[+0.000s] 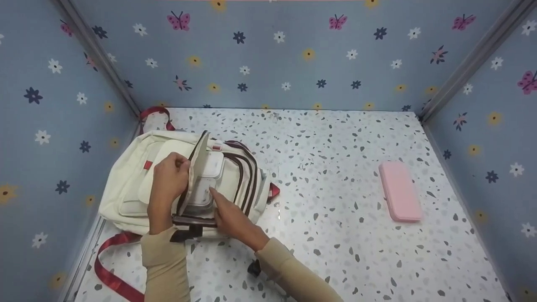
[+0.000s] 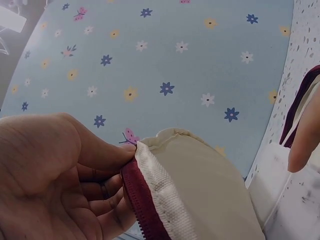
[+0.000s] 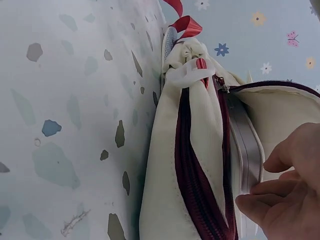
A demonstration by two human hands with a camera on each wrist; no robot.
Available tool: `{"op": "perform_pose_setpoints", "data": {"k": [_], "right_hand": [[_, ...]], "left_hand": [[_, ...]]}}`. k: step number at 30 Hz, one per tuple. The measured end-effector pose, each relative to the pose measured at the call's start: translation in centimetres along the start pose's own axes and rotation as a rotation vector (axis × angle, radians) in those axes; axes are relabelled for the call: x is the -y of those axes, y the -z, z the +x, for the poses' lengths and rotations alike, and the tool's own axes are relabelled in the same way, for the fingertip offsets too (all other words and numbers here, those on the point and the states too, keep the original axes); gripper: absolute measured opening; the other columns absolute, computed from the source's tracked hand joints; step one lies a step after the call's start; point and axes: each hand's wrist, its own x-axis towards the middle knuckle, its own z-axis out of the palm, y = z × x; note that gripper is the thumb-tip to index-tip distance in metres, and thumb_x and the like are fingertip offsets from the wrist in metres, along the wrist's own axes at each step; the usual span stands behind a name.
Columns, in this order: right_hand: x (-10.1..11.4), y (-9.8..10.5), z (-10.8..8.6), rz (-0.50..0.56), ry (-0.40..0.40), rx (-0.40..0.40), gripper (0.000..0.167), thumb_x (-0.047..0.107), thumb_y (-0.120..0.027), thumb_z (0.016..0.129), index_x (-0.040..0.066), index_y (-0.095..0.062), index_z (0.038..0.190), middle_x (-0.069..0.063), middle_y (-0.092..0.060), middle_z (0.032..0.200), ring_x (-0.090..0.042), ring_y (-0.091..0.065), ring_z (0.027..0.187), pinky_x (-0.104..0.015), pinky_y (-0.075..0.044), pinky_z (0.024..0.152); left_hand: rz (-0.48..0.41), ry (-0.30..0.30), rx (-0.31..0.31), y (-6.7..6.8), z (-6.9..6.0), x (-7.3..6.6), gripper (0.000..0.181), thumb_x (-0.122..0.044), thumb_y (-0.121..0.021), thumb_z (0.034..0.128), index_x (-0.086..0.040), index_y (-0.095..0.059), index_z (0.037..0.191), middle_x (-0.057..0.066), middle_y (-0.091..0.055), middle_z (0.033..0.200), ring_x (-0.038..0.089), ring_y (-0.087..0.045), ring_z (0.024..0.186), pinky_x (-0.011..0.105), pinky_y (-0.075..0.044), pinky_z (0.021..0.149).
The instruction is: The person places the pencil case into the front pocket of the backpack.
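A cream backpack [image 1: 121, 184] with dark red zips lies on the terrazzo surface, its front pocket unzipped. My left hand [image 1: 170, 176] pinches the edge of the pocket flap [image 2: 205, 185] between thumb and fingers and holds it raised. Inside the pocket sit two pale boxes side by side, an upper box [image 1: 213, 163] and a lower, clear-looking box [image 1: 200, 193]. At the lower box's side, my right hand [image 1: 235, 218] has its fingers extended. In the right wrist view the fingertips [image 3: 250, 207] touch a pale box edge [image 3: 247, 145]; no grip on it shows.
A pink oblong case [image 1: 400, 191] lies at the right of the surface. Red straps [image 1: 115, 268] trail from the backpack at left. Flower-patterned panels [image 1: 268, 54] wall the back and both sides.
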Motion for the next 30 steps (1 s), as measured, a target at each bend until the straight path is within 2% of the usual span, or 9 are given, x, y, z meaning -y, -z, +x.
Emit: {"op": "perform_pose_setpoints", "data": {"k": [3, 6, 11, 12, 19, 20, 25, 30], "right_hand": [[-0.2, 0.0, 0.0, 0.011, -0.005, 0.022, 0.060, 0.006, -0.044, 0.097, 0.004, -0.018, 0.151, -0.013, -0.040, 0.149, -0.021, -0.049, 0.129, -0.027, -0.035, 0.109], [-0.5, 0.1, 0.0, 0.029, -0.007, 0.030, 0.062, 0.005, -0.045, 0.096, 0.004, -0.017, 0.151, -0.014, -0.044, 0.146, -0.019, -0.059, 0.114, -0.028, -0.040, 0.104], [-1.0, 0.6, 0.0, 0.088, -0.036, 0.007, 0.060, 0.009, -0.047, 0.097, 0.004, -0.021, 0.151, -0.011, -0.043, 0.147, -0.019, -0.051, 0.126, -0.029, -0.036, 0.108], [-1.1, 0.8, 0.0, 0.097, -0.040, -0.008, 0.059, 0.010, -0.047, 0.097, 0.004, -0.023, 0.150, -0.010, -0.042, 0.148, -0.020, -0.043, 0.134, -0.030, -0.034, 0.110], [-2.0, 2.8, -0.5, 0.163, -0.052, -0.120, 0.055, 0.016, -0.051, 0.097, 0.005, -0.032, 0.147, -0.011, -0.047, 0.143, -0.021, -0.050, 0.125, -0.032, -0.041, 0.103], [-2.2, 3.1, -0.6, 0.172, -0.054, -0.138, 0.054, 0.016, -0.051, 0.097, 0.005, -0.033, 0.147, -0.012, -0.048, 0.142, -0.021, -0.048, 0.129, -0.032, -0.041, 0.104], [-3.7, 4.4, -1.1, 0.205, -0.043, -0.247, 0.052, 0.016, -0.056, 0.095, 0.004, -0.039, 0.142, -0.014, -0.051, 0.137, -0.022, -0.050, 0.126, -0.031, -0.043, 0.102], [-5.0, 5.6, -1.7, 0.231, -0.035, -0.320, 0.052, 0.017, -0.060, 0.093, 0.000, -0.042, 0.139, -0.016, -0.053, 0.135, -0.023, -0.052, 0.124, -0.034, -0.045, 0.100]], "left_hand": [[-0.005, -0.003, -0.011, 0.1, 0.0, 0.1, 0.016, -0.009, -0.051, 0.0952, 0.004, -0.059, 0.097, 0.022, -0.062, 0.091, 0.035, -0.058, 0.087, 0.045, -0.042, 0.080], [-0.005, -0.017, -0.027, 0.1, 0.0, 0.3, 0.016, -0.009, -0.051, 0.0947, 0.005, -0.059, 0.096, 0.022, -0.062, 0.089, 0.034, -0.058, 0.085, 0.044, -0.042, 0.078], [-0.008, -0.008, -0.034, 0.3, -0.1, 0.5, 0.015, -0.009, -0.051, 0.0943, 0.005, -0.059, 0.095, 0.022, -0.062, 0.088, 0.034, -0.058, 0.085, 0.043, -0.041, 0.078], [-0.009, -0.004, -0.033, 0.3, -0.1, 0.5, 0.015, -0.009, -0.051, 0.0943, 0.005, -0.059, 0.095, 0.022, -0.062, 0.088, 0.034, -0.058, 0.086, 0.042, -0.041, 0.078], [-0.007, -0.005, -0.036, 0.3, -0.2, 0.6, 0.015, -0.009, -0.051, 0.0948, 0.004, -0.059, 0.095, 0.021, -0.061, 0.087, 0.034, -0.057, 0.083, 0.042, -0.040, 0.076], [-0.007, -0.008, -0.038, 0.4, -0.2, 0.6, 0.015, -0.008, -0.051, 0.0948, 0.004, -0.059, 0.095, 0.022, -0.061, 0.087, 0.034, -0.057, 0.083, 0.043, -0.040, 0.076], [-0.011, -0.010, -0.047, 0.4, -0.2, 0.6, 0.014, -0.008, -0.052, 0.0944, 0.004, -0.059, 0.093, 0.022, -0.061, 0.086, 0.034, -0.058, 0.083, 0.042, -0.040, 0.075], [-0.011, 0.001, -0.041, 0.3, -0.2, 0.6, 0.014, -0.008, -0.052, 0.0946, 0.004, -0.059, 0.093, 0.020, -0.060, 0.086, 0.032, -0.057, 0.081, 0.040, -0.040, 0.074]]}}
